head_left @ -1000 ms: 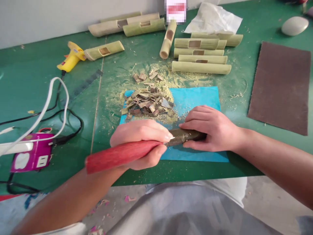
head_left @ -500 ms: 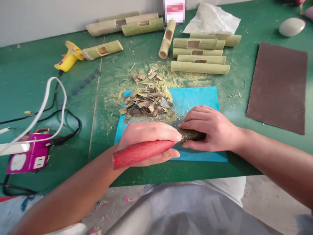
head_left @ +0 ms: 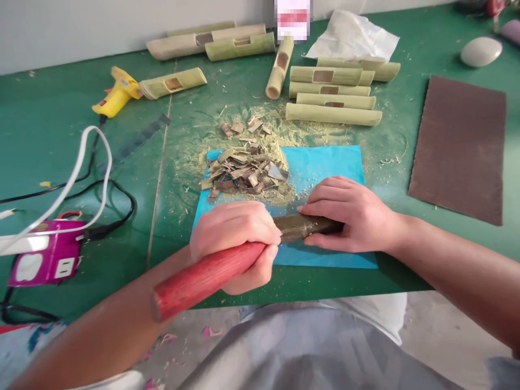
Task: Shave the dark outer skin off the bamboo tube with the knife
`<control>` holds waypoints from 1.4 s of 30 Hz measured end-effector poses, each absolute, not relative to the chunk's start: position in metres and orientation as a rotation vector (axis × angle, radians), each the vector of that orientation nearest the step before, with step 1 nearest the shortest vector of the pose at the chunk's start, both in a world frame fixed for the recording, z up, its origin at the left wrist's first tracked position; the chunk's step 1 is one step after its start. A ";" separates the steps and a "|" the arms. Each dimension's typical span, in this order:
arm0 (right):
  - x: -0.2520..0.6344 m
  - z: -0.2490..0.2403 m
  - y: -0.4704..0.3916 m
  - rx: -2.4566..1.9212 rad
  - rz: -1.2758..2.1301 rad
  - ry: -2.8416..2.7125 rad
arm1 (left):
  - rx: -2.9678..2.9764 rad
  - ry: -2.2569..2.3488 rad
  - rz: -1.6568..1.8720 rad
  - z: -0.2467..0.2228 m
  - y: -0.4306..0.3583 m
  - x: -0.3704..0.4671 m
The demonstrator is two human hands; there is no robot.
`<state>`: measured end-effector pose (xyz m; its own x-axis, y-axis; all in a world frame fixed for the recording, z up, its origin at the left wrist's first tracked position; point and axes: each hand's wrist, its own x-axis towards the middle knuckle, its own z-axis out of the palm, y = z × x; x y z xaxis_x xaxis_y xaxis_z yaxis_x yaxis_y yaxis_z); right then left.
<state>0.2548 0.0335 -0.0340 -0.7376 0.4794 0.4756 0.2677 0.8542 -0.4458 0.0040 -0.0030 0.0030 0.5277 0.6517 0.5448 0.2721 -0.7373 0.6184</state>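
Shift: since the earlier frame, the left hand point(head_left: 235, 238) and red-handled tool point(head_left: 207, 281) have drawn back leftward, baring more of the dark tube point(head_left: 290, 228); the right hand point(head_left: 349, 216) is nearly unchanged.
Dark tube: over the blue sheet point(head_left: 325, 162), between the hands.
Slip risk: the tip, hidden by fingers, could skid along the rounded surface toward the right fingers if pushed too hard.
Roll risk: a loose right grip could let the tube turn.
Long axis: the tube lies roughly level, side to side, one end toward the left hand, the other under the right palm.
Left hand: closed firmly around the tool, butt slanting toward the person.
Right hand: partly curled, thumb and fingers straddling the tube.
Beyond: scraps point(head_left: 244, 173) heaped partly on the sheet, farther across the counter point(head_left: 182, 162).
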 end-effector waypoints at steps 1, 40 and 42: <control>0.255 -0.034 0.034 -0.539 0.468 -2.430 | 2.294 0.765 1.122 0.002 -0.004 0.003; 0.254 -0.035 0.035 -0.553 0.488 -2.430 | 2.076 0.801 1.217 -0.005 0.002 -0.001; 0.254 -0.035 0.034 -0.553 0.488 -2.431 | 2.110 0.788 1.179 -0.004 0.003 0.000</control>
